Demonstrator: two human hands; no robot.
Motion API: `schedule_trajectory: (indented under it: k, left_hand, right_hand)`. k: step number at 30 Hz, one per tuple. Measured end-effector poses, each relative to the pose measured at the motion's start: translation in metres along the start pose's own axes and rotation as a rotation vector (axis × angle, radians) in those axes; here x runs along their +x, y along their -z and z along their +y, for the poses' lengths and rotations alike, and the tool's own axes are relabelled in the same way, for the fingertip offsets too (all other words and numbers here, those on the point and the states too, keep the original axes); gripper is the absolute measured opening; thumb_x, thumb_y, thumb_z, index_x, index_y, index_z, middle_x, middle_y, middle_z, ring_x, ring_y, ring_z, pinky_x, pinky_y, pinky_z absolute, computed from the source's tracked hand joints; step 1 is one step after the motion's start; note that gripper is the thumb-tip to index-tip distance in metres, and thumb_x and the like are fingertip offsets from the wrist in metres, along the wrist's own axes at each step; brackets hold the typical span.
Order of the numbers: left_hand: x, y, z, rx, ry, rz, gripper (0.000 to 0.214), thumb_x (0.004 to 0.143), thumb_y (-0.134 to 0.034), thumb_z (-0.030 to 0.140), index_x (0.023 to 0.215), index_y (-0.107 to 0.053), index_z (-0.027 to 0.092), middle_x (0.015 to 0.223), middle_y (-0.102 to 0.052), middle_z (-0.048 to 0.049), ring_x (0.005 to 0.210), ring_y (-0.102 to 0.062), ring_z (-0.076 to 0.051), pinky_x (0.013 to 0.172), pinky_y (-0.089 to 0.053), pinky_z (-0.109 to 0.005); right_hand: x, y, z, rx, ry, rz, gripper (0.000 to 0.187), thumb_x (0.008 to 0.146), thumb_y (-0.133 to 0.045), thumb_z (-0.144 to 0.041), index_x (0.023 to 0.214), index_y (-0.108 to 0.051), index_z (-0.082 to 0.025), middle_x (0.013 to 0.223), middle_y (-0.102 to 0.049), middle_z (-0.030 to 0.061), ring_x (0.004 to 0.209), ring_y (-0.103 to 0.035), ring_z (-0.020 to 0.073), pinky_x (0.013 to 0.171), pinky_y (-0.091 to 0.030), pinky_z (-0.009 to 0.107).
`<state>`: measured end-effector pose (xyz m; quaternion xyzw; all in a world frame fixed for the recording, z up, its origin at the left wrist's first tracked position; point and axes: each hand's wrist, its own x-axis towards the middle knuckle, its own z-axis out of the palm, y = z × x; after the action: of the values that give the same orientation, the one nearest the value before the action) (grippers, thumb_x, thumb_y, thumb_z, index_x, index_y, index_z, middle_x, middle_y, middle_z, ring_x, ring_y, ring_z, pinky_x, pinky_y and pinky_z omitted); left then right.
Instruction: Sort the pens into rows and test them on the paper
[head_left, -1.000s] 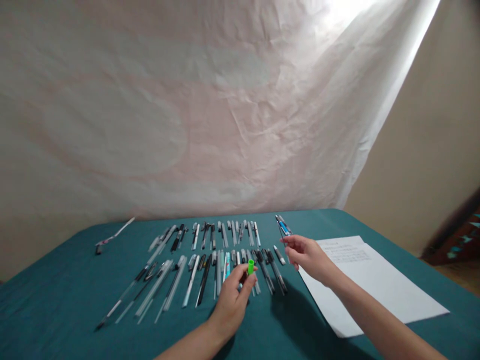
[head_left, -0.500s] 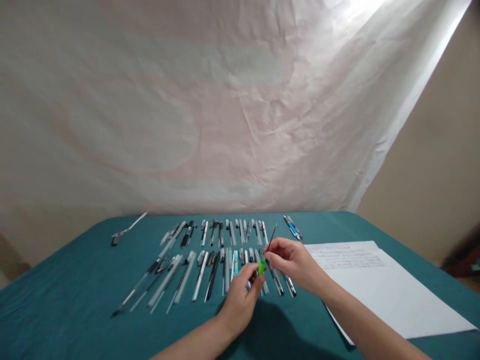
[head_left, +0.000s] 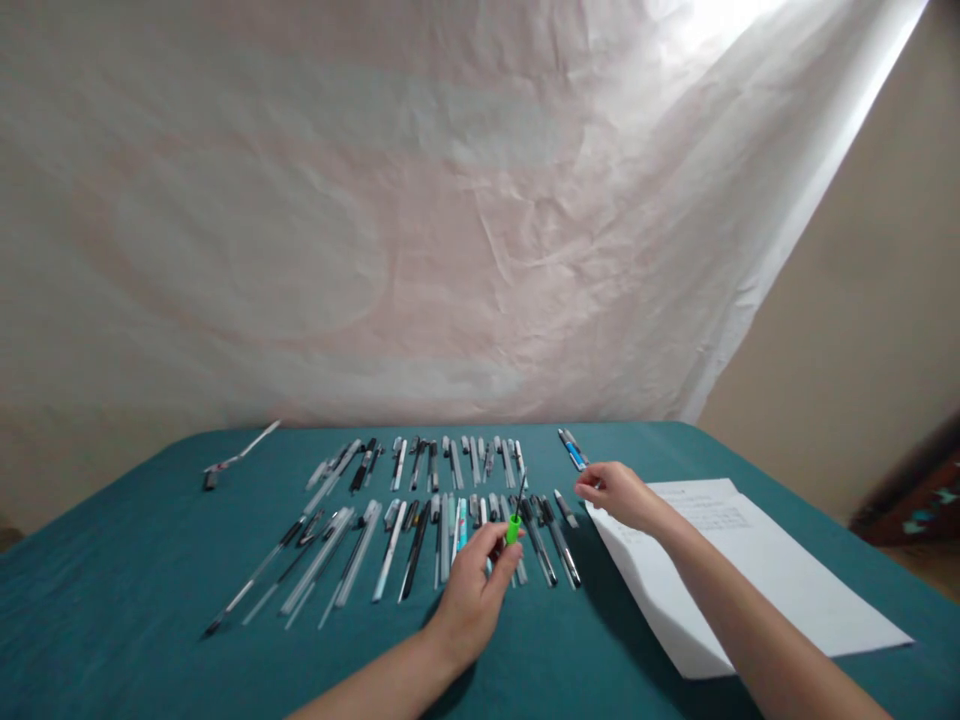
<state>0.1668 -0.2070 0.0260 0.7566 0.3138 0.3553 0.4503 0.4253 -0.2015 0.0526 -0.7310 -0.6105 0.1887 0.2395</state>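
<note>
My left hand (head_left: 474, 590) is closed around a small bright green tube (head_left: 513, 530), held upright above the front row of pens. Out of the tube's top sticks a thin dark rod (head_left: 520, 492), like a pen refill. My right hand (head_left: 616, 494) hovers by the upper left corner of the paper, close below the blue pens (head_left: 573, 452). Its fingers are loosely curled, and I see nothing between them. A short grey pen part (head_left: 566, 508) lies on the cloth just left of that hand.
Two rows of pens, barrels and caps, among them a black pen (head_left: 416, 550), lie across the green cloth (head_left: 135, 600). White paper sheets (head_left: 795, 590) with handwriting rest at the right. A toothbrush-like white stick (head_left: 255, 440) lies far left. A draped sheet (head_left: 450, 250) hangs behind.
My right hand has let go of the thin dark rod and moved right, towards the blue pens. The rod now stands in the green tube in my left hand. The view has shifted slightly.
</note>
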Motion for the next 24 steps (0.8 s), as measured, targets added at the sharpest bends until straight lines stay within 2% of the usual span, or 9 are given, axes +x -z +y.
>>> schedule_trajectory:
  k: [3,8,16,22,24]
  left_hand:
    - [0.001,-0.001,-0.001,0.007,0.009,-0.002,0.026,0.086,-0.040,0.037,0.100,-0.054,0.020,0.088,-0.056,-0.0028,0.082,-0.051,-0.016,0.076,-0.039,-0.027]
    - [0.001,-0.002,-0.001,0.019,0.016,-0.001,0.027,0.086,-0.040,0.038,0.099,-0.053,0.019,0.087,-0.056,-0.0030,0.082,-0.051,-0.016,0.076,-0.039,-0.027]
    - [0.001,-0.002,0.000,0.062,-0.011,0.003,0.024,0.085,-0.041,0.037,0.094,-0.053,0.019,0.084,-0.054,-0.0022,0.079,-0.050,-0.015,0.074,-0.038,-0.025]
    - [0.001,-0.002,0.001,0.069,-0.062,0.014,0.022,0.086,-0.041,0.034,0.092,-0.054,0.018,0.084,-0.054,-0.0022,0.079,-0.048,-0.014,0.074,-0.038,-0.025]
    - [0.001,-0.001,0.002,0.067,-0.058,0.001,0.023,0.086,-0.040,0.035,0.091,-0.055,0.018,0.085,-0.054,-0.0025,0.078,-0.048,-0.015,0.073,-0.038,-0.025]
  right_hand:
    - [0.006,-0.017,0.017,-0.053,-0.057,-0.063,0.012,0.069,-0.055,-0.022,0.069,-0.065,-0.014,0.060,-0.063,0.0017,0.048,-0.054,0.0099,0.044,-0.035,0.018]
    - [0.008,-0.031,0.023,-0.085,-0.089,-0.071,0.013,0.069,-0.052,-0.018,0.066,-0.064,-0.014,0.053,-0.061,0.0017,0.047,-0.055,0.0102,0.045,-0.034,0.017]
    - [0.010,-0.037,0.024,-0.102,-0.138,-0.098,0.013,0.068,-0.053,-0.020,0.067,-0.063,-0.013,0.052,-0.061,0.0014,0.046,-0.054,0.0097,0.043,-0.032,0.017]
    - [0.009,-0.036,0.017,-0.100,-0.151,-0.079,0.016,0.061,-0.055,-0.016,0.046,-0.056,-0.013,0.038,-0.052,0.0002,0.039,-0.049,0.0103,0.041,-0.029,0.019]
    - [0.010,-0.032,0.013,-0.082,-0.145,-0.038,0.015,0.060,-0.056,-0.016,0.045,-0.055,-0.013,0.039,-0.051,0.0001,0.042,-0.049,0.0104,0.041,-0.030,0.019]
